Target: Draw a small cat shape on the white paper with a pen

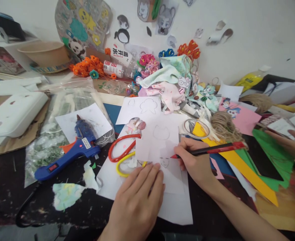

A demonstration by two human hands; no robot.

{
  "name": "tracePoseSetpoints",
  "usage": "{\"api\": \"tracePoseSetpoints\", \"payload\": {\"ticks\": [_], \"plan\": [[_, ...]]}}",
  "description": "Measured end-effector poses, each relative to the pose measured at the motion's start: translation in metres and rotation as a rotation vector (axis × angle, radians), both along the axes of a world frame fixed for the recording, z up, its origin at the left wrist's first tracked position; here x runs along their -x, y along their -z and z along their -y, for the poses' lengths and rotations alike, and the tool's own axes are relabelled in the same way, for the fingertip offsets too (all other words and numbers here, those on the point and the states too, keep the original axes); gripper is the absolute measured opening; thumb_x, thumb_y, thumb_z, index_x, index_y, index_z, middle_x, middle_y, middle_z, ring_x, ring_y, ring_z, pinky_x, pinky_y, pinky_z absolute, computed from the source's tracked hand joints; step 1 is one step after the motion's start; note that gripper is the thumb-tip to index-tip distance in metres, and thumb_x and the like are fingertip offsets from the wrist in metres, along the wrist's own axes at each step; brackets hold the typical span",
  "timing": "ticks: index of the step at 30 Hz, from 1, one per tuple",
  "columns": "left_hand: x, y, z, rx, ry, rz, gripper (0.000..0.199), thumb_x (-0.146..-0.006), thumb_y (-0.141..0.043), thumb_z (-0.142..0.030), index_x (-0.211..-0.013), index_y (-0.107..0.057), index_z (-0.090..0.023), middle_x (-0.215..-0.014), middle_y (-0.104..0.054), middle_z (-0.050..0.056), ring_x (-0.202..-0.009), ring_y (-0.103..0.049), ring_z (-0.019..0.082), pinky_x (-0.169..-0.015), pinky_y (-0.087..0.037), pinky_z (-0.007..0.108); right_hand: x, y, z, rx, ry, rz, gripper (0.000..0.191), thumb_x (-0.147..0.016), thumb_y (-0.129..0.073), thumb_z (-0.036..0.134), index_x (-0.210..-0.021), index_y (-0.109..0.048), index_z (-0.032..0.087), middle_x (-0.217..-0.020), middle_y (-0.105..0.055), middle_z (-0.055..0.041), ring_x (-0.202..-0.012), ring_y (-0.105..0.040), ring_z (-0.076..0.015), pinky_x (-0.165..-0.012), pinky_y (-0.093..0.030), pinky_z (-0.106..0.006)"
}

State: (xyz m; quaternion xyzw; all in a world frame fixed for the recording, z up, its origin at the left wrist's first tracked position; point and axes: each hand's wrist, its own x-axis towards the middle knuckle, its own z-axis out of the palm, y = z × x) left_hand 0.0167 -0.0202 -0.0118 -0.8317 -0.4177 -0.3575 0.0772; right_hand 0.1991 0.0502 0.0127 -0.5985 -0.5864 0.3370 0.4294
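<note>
White paper (150,147) bearing faint sketches (161,132) lies partly beneath the left hand (139,197), which rests flat with fingers outstretched, while the right hand (193,163) is curled around a black-and-red pen (215,149), its red tip (174,156) beside a small drawn face (165,162).

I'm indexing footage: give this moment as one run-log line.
left hand: on rectangular white paper sheet | right hand: holding slim red-and-black pen, tip beside drawn face | nearby: blue plastic glue gun
</note>
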Motion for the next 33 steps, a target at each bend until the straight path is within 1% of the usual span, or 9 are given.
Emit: {"api": "tracePoseSetpoints", "payload": {"ticks": [5,10,12,16,19,33], "plan": [[0.0002,0.0000,0.0004,-0.001,0.002,-0.004,0.024,-0.101,-0.052,-0.016,-0.111,-0.072,-0.011,-0.121,-0.075,0.008,-0.111,-0.071,0.022,-0.097,-0.053,0.037,-0.0003,-0.0012,0.0008,-0.017,-0.013,-0.002,0.032,-0.078,-0.060,0.020,-0.049,-0.047,0.022,-0.039,-0.048,0.0064,-0.033,-0.042,-0.0081,-0.037,-0.032,-0.023],[0.0011,-0.0008,0.0005,-0.001,-0.001,-0.010,0.024,-0.100,-0.052,-0.016,-0.112,-0.072,-0.011,-0.121,-0.075,0.008,-0.110,-0.071,0.022,-0.096,-0.054,0.037,0.0007,-0.0021,0.0032,0.085,-0.190,0.017,0.032,-0.081,-0.059,0.022,-0.051,-0.047,0.022,-0.039,-0.051,0.0055,-0.033,-0.044,-0.0090,-0.038,-0.033,-0.022],[0.0013,-0.0009,0.0008,0.006,0.001,-0.011,0.023,-0.100,-0.053,-0.016,-0.112,-0.072,-0.011,-0.121,-0.075,0.008,-0.110,-0.071,0.022,-0.095,-0.055,0.038,0.0012,-0.0023,0.0028,0.104,-0.219,0.049,0.033,-0.081,-0.058,0.022,-0.051,-0.046,0.022,-0.038,-0.051,0.0052,-0.033,-0.044,-0.0091,-0.038,-0.032,-0.023],[0.0009,-0.0006,0.0007,0.013,0.001,-0.005,0.023,-0.100,-0.053,-0.016,-0.112,-0.072,-0.011,-0.122,-0.075,0.008,-0.111,-0.071,0.022,-0.095,-0.055,0.038,0.0014,-0.0026,0.0013,0.070,-0.228,0.118,0.032,-0.078,-0.056,0.022,-0.048,-0.045,0.022,-0.038,-0.048,0.0052,-0.032,-0.041,-0.0083,-0.037,-0.028,-0.023],[0.0002,-0.0001,0.0004,0.008,0.000,-0.006,0.024,-0.100,-0.053,-0.016,-0.112,-0.073,-0.011,-0.122,-0.074,0.008,-0.111,-0.071,0.022,-0.095,-0.055,0.038,0.0011,-0.0018,0.0015,0.064,-0.235,0.138,0.031,-0.078,-0.055,0.022,-0.048,-0.046,0.022,-0.038,-0.047,0.0051,-0.032,-0.040,-0.0082,-0.037,-0.026,-0.024],[0.0009,0.0001,0.0005,0.005,-0.007,-0.008,0.023,-0.100,-0.053,-0.016,-0.111,-0.073,-0.011,-0.122,-0.075,0.008,-0.110,-0.071,0.022,-0.095,-0.056,0.038,0.0033,-0.0019,0.0009,0.060,-0.224,0.141,0.031,-0.077,-0.055,0.020,-0.048,-0.045,0.023,-0.038,-0.046,0.0051,-0.035,-0.038,-0.0084,-0.038,-0.025,-0.024]]}}
